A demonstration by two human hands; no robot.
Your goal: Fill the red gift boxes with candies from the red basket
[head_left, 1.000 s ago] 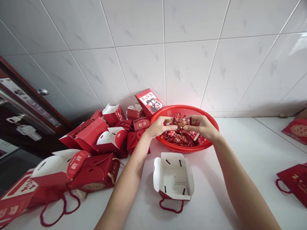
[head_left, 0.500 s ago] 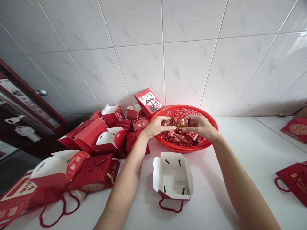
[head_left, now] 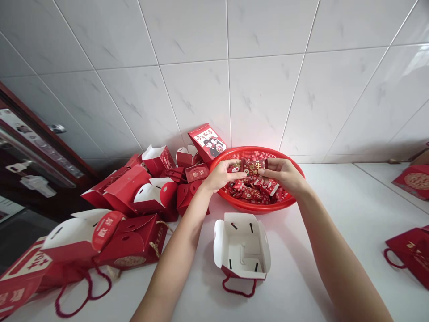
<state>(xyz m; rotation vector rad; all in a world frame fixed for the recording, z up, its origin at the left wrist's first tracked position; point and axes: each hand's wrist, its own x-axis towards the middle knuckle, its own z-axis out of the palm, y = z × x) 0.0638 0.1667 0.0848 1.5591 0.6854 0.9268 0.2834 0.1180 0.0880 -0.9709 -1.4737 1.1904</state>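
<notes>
Red wrapped packet [head_left: 254,165] over the basket [head_left: 258,208]
Remotely I see left hand [head_left: 221,175] and right hand [head_left: 287,176], each grip pinching an end; the open box [head_left: 219,248] stands in front, on the table [head_left: 362,219]

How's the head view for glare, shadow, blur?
In the head view, pale glare on the tiled wall, far right; same view, soft shadow on the counter beside the right forearm; head view again, open centre box looks sharp.

A red box [head_left: 197,173] reads 歡喜; a packet [head_left: 253,165], probably 生.
</notes>
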